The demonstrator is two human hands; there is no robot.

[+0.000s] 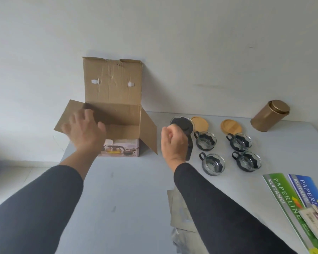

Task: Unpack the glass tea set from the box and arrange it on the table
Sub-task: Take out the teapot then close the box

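Observation:
An open cardboard box (121, 125) stands at the table's far left edge, flaps up, and its inside looks bare. My left hand (84, 131) hovers blurred over the box's left flap with fingers spread. My right hand (173, 142) grips the black handle of the glass teapot (184, 123), which has a black lid and sits just right of the box. Several glass cups in black holders stand to the right, among them cup (206, 141), cup (239, 142) and cup (213, 164). Two round wooden coasters (200, 122) (231, 126) lie behind them.
A gold metal tin (270, 115) stands at the back right. Green and blue Paperline receipt books (297, 202) lie at the front right. Grey flat packaging sheets (180, 213) lie under my right forearm. The grey table (128, 198) meets a white wall.

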